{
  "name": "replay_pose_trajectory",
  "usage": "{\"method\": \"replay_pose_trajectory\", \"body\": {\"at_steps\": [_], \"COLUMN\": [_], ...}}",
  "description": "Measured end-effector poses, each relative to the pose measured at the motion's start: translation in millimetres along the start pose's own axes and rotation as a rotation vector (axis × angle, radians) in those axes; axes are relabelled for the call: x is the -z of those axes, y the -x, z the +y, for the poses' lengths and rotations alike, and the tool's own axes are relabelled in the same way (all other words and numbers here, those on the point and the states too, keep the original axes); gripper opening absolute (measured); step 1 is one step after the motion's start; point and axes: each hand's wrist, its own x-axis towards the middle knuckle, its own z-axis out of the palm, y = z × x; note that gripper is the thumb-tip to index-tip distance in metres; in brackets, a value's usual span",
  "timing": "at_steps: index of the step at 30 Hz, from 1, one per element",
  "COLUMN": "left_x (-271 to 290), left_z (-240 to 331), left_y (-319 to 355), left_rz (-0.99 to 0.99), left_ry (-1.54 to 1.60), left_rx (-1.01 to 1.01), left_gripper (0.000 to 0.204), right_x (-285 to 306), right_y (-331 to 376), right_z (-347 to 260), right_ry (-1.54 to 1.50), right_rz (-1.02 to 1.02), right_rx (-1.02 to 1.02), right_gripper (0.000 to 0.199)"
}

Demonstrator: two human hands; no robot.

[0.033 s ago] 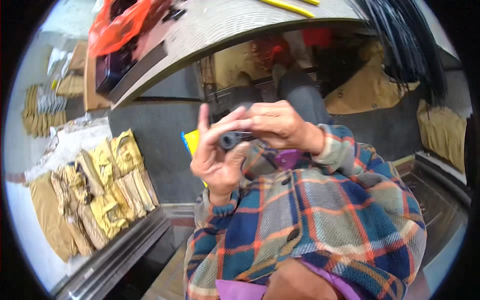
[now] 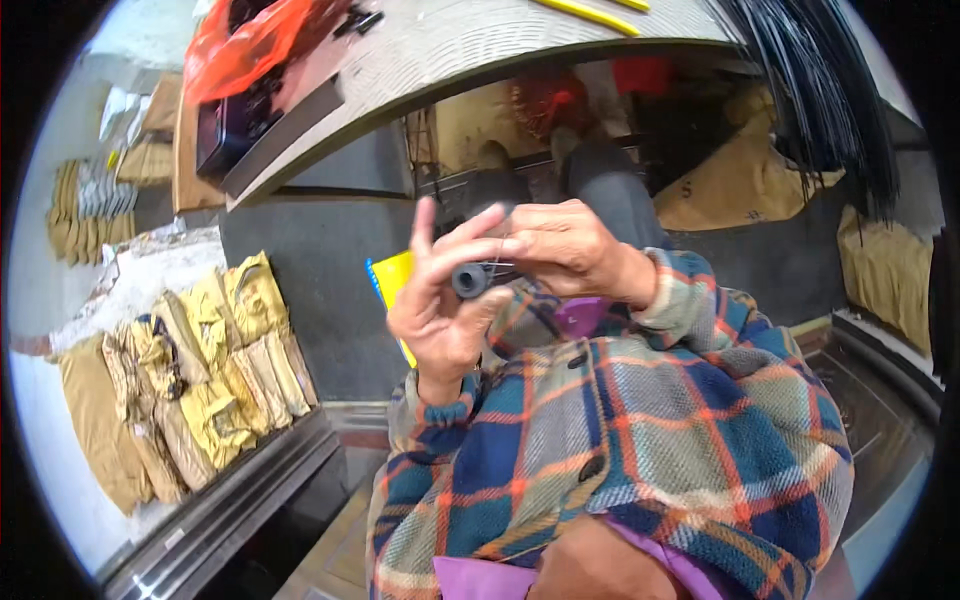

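Note:
In front of my chest, my left hand (image 2: 440, 310) grips a short dark grey tube-like piece (image 2: 468, 281) between thumb and fingers, its round hole showing. The index finger of that hand sticks up, apart from the others. Close against it, my right hand (image 2: 570, 245) has its fingers pressed together beside the piece. A thin, pale strand (image 2: 497, 264) runs between the tube and the right fingers, which seem to pinch it; its far end is hidden. Just behind my left hand shows a yellow and blue packet (image 2: 396, 272), partly covered.
A pale work table (image 2: 430, 60) curves across the top, with a red plastic bag (image 2: 240, 55), a dark box (image 2: 225, 140) and yellow rods (image 2: 590, 15). Black strands (image 2: 810, 90) hang over its right side. Brown paper bundles (image 2: 210, 370) lie at left; a brown sack (image 2: 740, 180) stands below the table.
The surroundings have shifted slightly in the view. Both hands stay together around the grey piece, and the thin strand beside it shows more plainly.

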Motion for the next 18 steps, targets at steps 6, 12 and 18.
{"method": "replay_pose_trajectory", "body": {"at_steps": [6,12,18], "left_x": [7.4,2.9,-2.0], "left_z": [-12.5,-24.6,-12.7], "left_y": [-7.8,-12.4,-8.4], "left_rz": [-0.161,-0.062,0.009], "left_ry": [0.141,0.135,0.6], "left_rx": [-0.042,-0.017,0.07], "left_gripper": [0.028,0.026,0.023], "right_x": [0.0,64.3,117.0], "right_y": [-3.8,-47.2,-83.5], "right_z": [3.4,28.1,70.4], "right_ry": [-0.136,-0.247,1.041], "right_rz": [-0.021,-0.375,0.132], "right_rx": [0.05,-0.411,-0.332], "right_gripper": [0.028,0.014,0.027]}}
